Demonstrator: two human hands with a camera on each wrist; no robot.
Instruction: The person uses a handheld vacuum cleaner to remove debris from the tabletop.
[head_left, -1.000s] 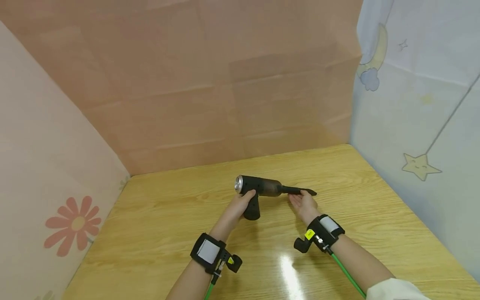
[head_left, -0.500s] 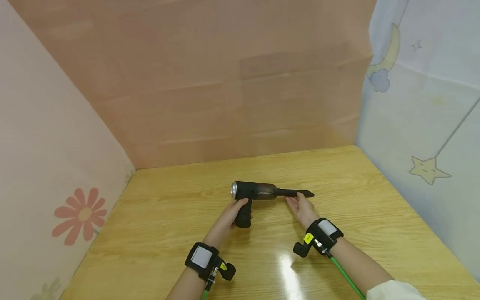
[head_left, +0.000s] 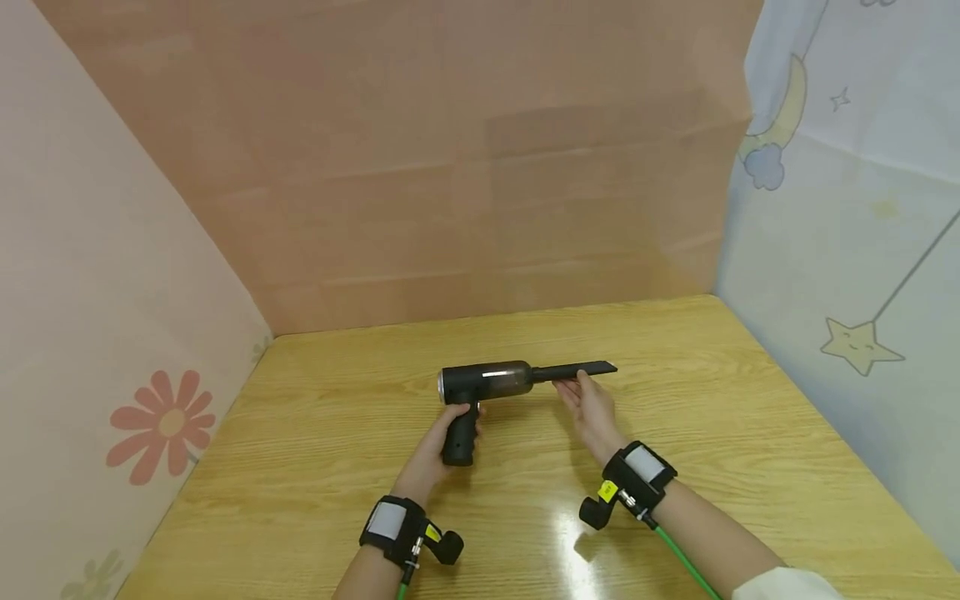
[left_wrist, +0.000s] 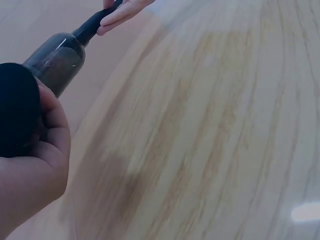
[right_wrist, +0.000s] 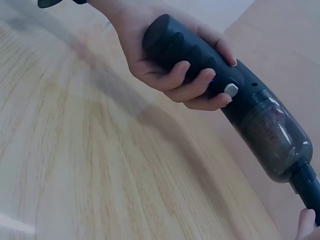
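A black handheld vacuum cleaner (head_left: 468, 382) with a smoky see-through dust cup (right_wrist: 275, 137) is held above the table. My left hand (head_left: 433, 442) grips its handle (right_wrist: 187, 52), fingers curled round it. One fingertip lies beside a silver button (right_wrist: 231, 90) in the right wrist view. A slim black crevice nozzle (head_left: 570, 371) extends from the cup toward the right, its tip tilted slightly up. My right hand (head_left: 596, 417) pinches the nozzle from below, thumb on the near side. In the left wrist view the handle's round base (left_wrist: 17, 110) hides part of the left hand.
The wood-grain table (head_left: 315, 417) spreads beneath both hands. A brown paper-like backdrop (head_left: 375, 167) rises behind it. A pale sheet with a flower (head_left: 172, 422) stands at the left, another with a star (head_left: 861, 345) at the right. Both wrists wear black straps with green cables.
Both hands have moved left with the vacuum cleaner. Its nozzle end has tipped from slightly down to slightly up. The left hand still grips the handle and the right the nozzle.
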